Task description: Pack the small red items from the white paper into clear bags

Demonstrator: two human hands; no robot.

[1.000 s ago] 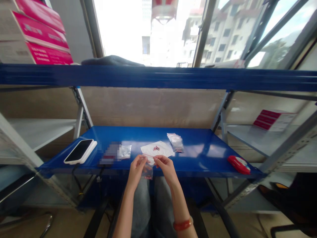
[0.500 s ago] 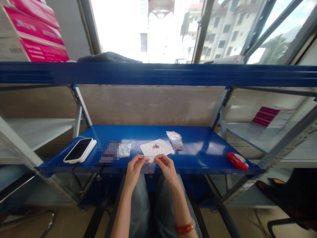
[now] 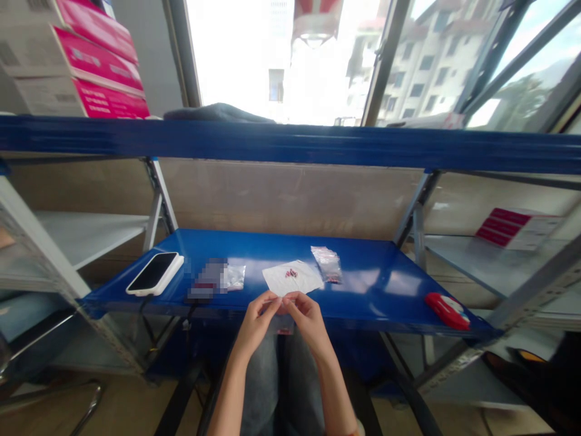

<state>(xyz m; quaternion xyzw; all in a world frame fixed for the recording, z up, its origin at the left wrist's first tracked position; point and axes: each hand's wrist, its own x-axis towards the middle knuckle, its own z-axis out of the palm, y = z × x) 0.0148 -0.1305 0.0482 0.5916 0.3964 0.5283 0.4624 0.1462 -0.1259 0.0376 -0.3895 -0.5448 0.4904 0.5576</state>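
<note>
A: Okay, hands?
B: Left hand (image 3: pixel 258 320) and right hand (image 3: pixel 308 317) meet just in front of the blue shelf (image 3: pixel 376 284) edge, fingertips pinched together on a small clear bag (image 3: pixel 282 316). Both are closed on its top edge, and the bag hangs between them over the lap.
A: Bag contents?
B: Too blurred to tell.
A: On the shelf?
B: White paper sheet (image 3: pixel 294 277) just beyond the hands, tiny red bits (image 3: pixel 291 273) on it. Stack of clear bags (image 3: pixel 328 264) just right of the sheet. Another small bag (image 3: pixel 233 277) left of it, beside a blurred patch. Phone (image 3: pixel 155 273) at far left, red case (image 3: pixel 447 309) near the right edge.
A: Above?
B: Pink-and-white boxes (image 3: pixel 86 66) on the top shelf, left.
</note>
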